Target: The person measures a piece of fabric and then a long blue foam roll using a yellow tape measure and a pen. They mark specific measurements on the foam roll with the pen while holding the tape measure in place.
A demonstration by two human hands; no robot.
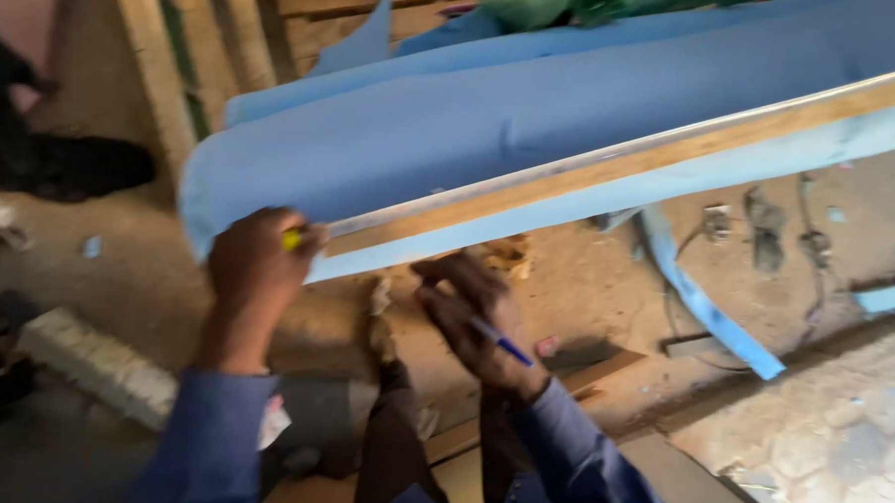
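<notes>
A large light-blue sheet (492, 124) lies draped over a long wooden board (669, 150) with a metal strip along its upper edge. My left hand (254, 265) grips a small yellow object (291, 239) pressed at the board's left end. Just below the board, my right hand (470, 317) holds a blue pen (504, 343), its fingers curled. Both arms wear blue sleeves.
A cut blue strip (708, 310) hangs down to the dirt floor at right. Wooden planks (207, 45) stand at the back. A pale block (96, 363) lies at lower left, paving stones (837, 444) at lower right. Dark objects (64, 164) sit at far left.
</notes>
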